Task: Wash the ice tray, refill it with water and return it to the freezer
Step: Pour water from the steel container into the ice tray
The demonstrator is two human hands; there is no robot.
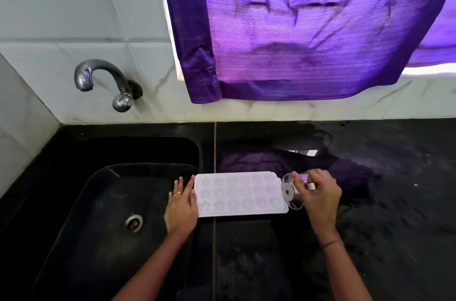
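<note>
A white ice tray (240, 194) with shaped cells lies flat on the black counter, right of the sink. My left hand (181, 204) lies with straight fingers against the tray's left end. My right hand (318, 196) grips a clear glass (292, 191) tipped on its side, its mouth turned toward the tray's right end. I cannot tell whether water is in the cells.
A black sink (103, 202) with a metal drain (133, 223) sits to the left. A steel tap (103, 81) juts from the tiled wall above it. A purple curtain (308, 29) hangs over the counter (394, 202), which looks wet.
</note>
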